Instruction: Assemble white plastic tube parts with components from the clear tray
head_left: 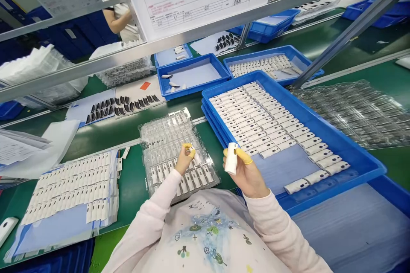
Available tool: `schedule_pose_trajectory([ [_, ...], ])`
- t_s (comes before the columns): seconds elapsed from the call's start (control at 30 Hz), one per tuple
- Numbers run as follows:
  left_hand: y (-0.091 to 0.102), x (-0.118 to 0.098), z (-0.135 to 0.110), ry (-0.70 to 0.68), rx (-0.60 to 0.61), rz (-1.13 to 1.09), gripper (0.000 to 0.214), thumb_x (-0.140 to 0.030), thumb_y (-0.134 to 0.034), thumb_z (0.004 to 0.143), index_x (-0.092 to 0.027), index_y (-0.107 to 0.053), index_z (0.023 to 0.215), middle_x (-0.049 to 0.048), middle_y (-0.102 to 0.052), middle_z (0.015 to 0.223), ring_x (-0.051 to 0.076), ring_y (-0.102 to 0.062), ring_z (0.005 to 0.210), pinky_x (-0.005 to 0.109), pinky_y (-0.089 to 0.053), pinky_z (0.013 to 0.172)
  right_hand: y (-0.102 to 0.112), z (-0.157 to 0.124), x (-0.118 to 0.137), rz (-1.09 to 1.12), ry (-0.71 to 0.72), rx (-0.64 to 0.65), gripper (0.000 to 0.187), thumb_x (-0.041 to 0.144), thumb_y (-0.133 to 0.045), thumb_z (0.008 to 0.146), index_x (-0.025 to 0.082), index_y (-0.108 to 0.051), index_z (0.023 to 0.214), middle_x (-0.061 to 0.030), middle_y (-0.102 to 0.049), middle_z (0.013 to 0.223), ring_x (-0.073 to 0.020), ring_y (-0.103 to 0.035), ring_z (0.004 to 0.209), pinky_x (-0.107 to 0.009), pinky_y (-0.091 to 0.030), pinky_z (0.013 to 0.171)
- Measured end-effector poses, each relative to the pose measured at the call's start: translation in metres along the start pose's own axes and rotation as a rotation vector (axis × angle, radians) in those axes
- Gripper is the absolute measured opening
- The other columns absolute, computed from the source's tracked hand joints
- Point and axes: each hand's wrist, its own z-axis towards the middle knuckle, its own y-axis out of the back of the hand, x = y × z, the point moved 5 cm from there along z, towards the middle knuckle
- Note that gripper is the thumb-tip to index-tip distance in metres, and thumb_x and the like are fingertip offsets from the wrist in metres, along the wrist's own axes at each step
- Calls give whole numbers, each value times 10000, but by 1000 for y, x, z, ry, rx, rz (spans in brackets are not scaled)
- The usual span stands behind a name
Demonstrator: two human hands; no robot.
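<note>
My right hand, yellow covers on its fingertips, holds up a white plastic casing with a dark oval hole near its top. My left hand is over a clear blister tray, its covered fingers pinched on another white casing. White casings stand side by side in the tray's near rows; the farther rows look mostly see-through. To the right of my right hand is a blue bin lined with paper, holding rows of similar white casings.
At left, white casings lie in rows on blue-white sheets. Behind are curved black parts, a blue bin with a few white pieces, and stacked clear trays. A metal rail crosses above the bench. A person stands beyond.
</note>
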Motion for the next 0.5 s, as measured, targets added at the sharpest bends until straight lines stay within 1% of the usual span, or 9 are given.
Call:
schedule_pose_trajectory([
  [0.07,-8,22,17,20,22,163,299,-337,-626,949,-154,-616,1185,75,-665,1124,185,-670,902,372,-593,765,5,-1,-4,-3,0,-9,304,308,-914,634,189,-748,860,1,-780,753,-125,-699,601,-193,-580,540],
  [0.13,-16,38,28,32,46,314,329,-344,-627,949,-161,-608,1222,86,-660,1176,204,-673,963,403,-594,814,6,-2,-6,-7,7,2,335,331,-925,615,177,-751,856,-1,-771,741,-113,-682,581,-186,-574,543],
  [0.23,-22,51,34,23,62,513,353,-346,-629,946,-168,-601,1249,98,-641,1245,229,-661,1040,443,-582,874,1,-2,-6,-17,23,51,302,333,-904,655,185,-748,867,15,-763,748,-103,-678,589,-179,-575,569],
  [0.37,-23,52,30,-20,57,709,374,-341,-637,939,-178,-595,1273,110,-599,1337,262,-624,1144,496,-547,951,-10,-2,-5,7,21,102,249,293,-890,685,191,-739,856,24,-764,762,-109,-711,663,-172,-590,631],
  [0.5,-22,41,24,-61,50,772,382,-339,-640,936,-183,-592,1281,112,-581,1366,272,-609,1173,512,-532,973,-22,2,-10,93,-47,137,227,240,-888,705,180,-732,860,22,-769,747,-109,-729,665,-149,-586,585],
])
